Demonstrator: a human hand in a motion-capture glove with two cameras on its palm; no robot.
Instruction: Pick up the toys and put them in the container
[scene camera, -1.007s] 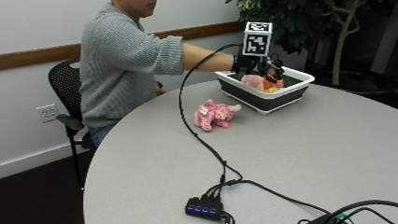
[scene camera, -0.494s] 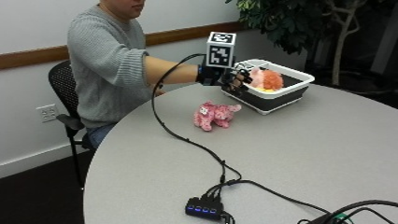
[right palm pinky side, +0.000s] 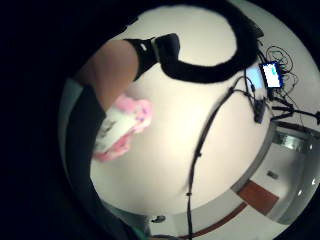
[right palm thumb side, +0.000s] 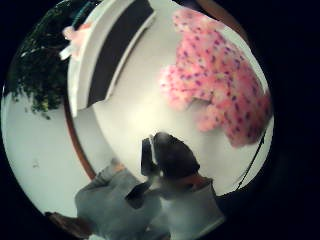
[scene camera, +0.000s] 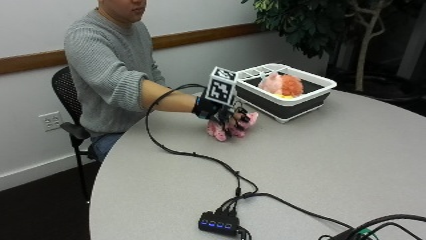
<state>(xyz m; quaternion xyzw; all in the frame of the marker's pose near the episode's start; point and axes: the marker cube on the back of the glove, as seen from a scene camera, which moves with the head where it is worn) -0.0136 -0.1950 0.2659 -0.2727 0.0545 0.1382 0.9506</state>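
Observation:
A pink spotted plush toy (scene camera: 218, 132) lies on the grey round table (scene camera: 346, 165), a short way in front of the white container (scene camera: 313, 80) with dark sides. My gloved right hand (scene camera: 214, 110) hovers just over the toy, fingers spread and pointing down around it, gripping nothing. The thumb side palm view shows the toy (right palm thumb side: 220, 90) lying free on the table beside a gloved fingertip (right palm thumb side: 172, 155), with the container (right palm thumb side: 107, 55) beyond. In the little finger side view the toy (right palm pinky side: 125, 130) and its white tag sit beside a finger. Pink and orange toys (scene camera: 283, 85) lie in the container.
A black cable (scene camera: 193, 155) trails from the glove across the table to a hub with blue lights (scene camera: 219, 222) near the front edge. A potted plant (scene camera: 319, 25) stands behind the container. The person sits on a black chair (scene camera: 66, 100) at the table's left.
The gloved hand has drawn back from the container and come down over the pink toy on the table. The toy itself has stayed where it lay.

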